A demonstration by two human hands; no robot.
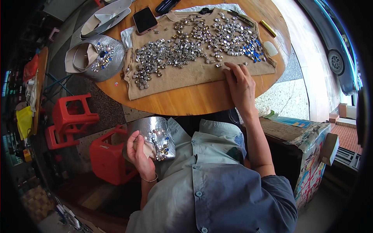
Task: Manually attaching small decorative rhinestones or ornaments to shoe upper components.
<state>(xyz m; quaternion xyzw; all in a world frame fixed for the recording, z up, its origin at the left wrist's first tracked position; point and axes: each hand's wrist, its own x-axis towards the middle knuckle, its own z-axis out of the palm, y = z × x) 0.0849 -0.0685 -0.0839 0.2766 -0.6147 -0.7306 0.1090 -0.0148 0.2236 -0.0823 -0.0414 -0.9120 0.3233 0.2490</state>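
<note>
My left hand (pixel 141 156) is closed on the edge of a silvery curved piece (pixel 140 123) over my lap. Clear, gold and blue rhinestones are fixed on this piece, and beige fabric shows beside my fingers. Over the near right part of a tan knitted cloth (pixel 171 86), my right hand (pixel 241 84) reaches down with thumb and forefinger close together. Whatever is between those fingertips is too small to make out. Loose silver and gold rhinestones (pixel 171 52) cover much of the cloth, and blue rhinestones (pixel 253 51) lie at its right.
On the round wooden table (pixel 186 105) are a phone (pixel 145 20), a gold tube (pixel 268 28) and a whitish oval lump (pixel 270 48). Another jewelled silvery piece (pixel 116 48) rests at the left edge. Red stools (pixel 108 157) stand left; a worn box (pixel 295 136) is right.
</note>
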